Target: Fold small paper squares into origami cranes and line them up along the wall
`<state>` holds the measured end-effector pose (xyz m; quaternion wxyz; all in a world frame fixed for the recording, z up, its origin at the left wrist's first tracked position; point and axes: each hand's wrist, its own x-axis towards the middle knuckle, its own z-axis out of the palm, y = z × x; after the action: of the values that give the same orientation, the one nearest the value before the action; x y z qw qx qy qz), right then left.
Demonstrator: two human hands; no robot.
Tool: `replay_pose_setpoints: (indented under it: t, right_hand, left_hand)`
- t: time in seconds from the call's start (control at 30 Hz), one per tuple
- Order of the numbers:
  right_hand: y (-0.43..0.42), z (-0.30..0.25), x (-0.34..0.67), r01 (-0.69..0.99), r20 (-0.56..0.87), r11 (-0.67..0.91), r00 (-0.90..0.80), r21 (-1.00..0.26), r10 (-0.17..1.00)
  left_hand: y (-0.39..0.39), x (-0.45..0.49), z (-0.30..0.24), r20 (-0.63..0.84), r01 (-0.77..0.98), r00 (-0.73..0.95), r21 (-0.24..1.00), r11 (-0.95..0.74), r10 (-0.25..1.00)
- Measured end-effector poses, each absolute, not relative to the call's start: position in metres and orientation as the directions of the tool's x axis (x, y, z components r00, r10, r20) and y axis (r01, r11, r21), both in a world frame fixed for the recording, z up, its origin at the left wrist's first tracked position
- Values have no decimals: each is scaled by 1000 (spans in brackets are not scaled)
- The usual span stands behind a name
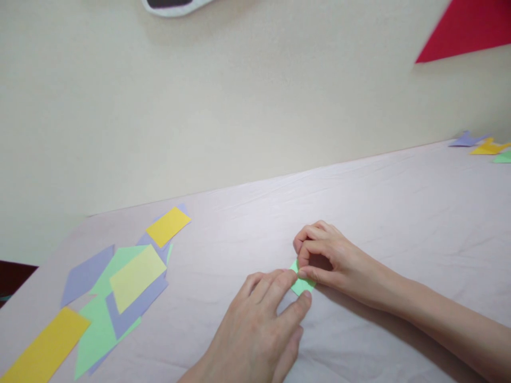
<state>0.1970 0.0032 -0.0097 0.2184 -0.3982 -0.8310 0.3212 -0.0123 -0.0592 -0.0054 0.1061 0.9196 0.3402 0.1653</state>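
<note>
A small folded piece of green paper (301, 283) lies on the pale cloth-covered table (399, 213), pinched from both sides. My left hand (259, 324) presses its fingertips and thumb on the paper's left edge. My right hand (329, 258) is curled over the paper's upper right edge, thumb and fingers closed on it. Most of the paper is hidden under my fingers.
A loose pile of paper strips (120, 287) in yellow, green and lilac lies at the left. Folded paper shapes (485, 144) sit at the far right edge. A cream wall (239, 96) rises behind the table, with a red paper piece (467, 29) at top right.
</note>
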Motion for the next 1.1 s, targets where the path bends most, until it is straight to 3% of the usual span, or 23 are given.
replay_pose_setpoints:
  t: [0.43,0.77,1.1]
  right_hand:
    - [1,-9,195,556,120,501,-582,-663,804]
    - [-1,-8,194,543,138,506,-579,-670,804]
    - [-6,-8,200,516,107,424,-534,-745,839]
  left_hand:
    - [-56,-14,-3,155,558,757,352,-751,635]
    - [-53,-14,-3,183,538,783,281,-795,595]
    - [-53,-16,-7,172,558,772,279,-782,612]
